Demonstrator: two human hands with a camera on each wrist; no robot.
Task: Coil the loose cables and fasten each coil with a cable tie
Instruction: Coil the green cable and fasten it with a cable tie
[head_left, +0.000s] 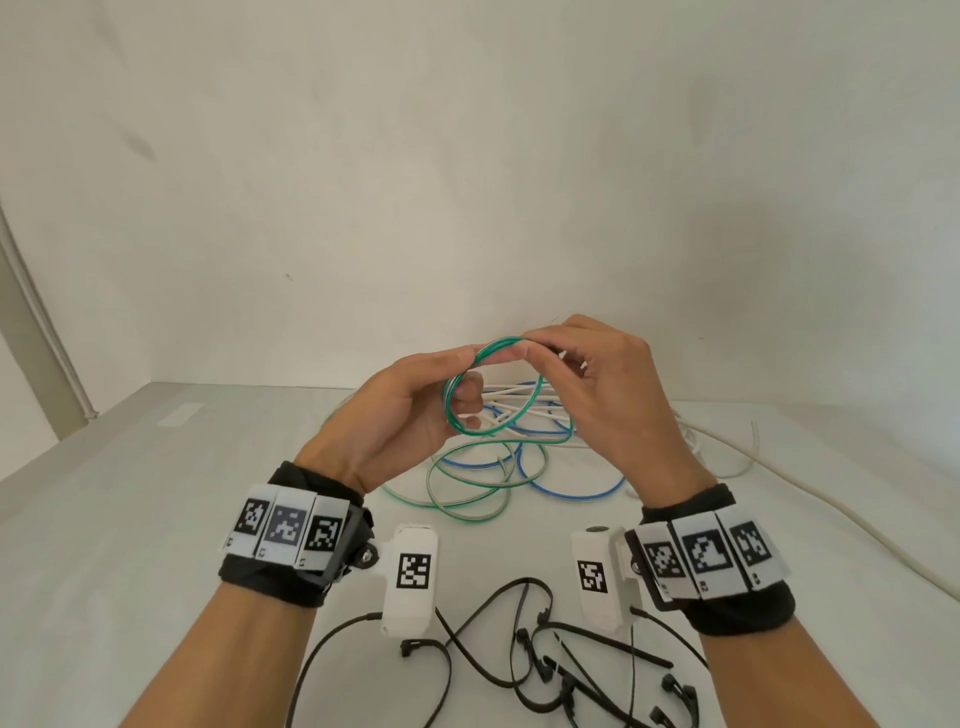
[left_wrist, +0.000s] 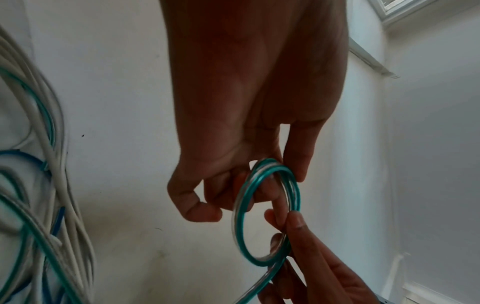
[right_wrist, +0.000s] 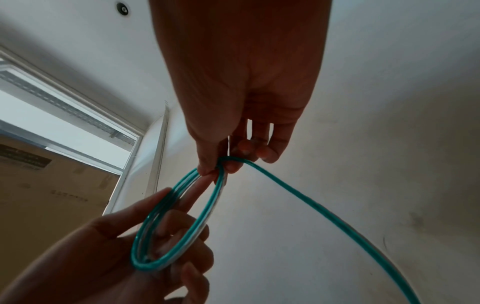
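Green-and-clear plastic cable (head_left: 491, 395): few loops wound, pinched by left hand (head_left: 410, 410) and right hand (head_left: 602, 395); remainder, blue and white cables (head_left: 550, 467) loose; black nylon cable ties (head_left: 561, 670) unused.

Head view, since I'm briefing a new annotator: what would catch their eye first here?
First, the green cable coil held up mid-frame, looped round the left hand fingers while the right hand pinches its top. Behind it, loose green, blue and white cables lie tangled on the table. Nearest the camera, black cable ties lie scattered between the wrists, none on the coil yet.
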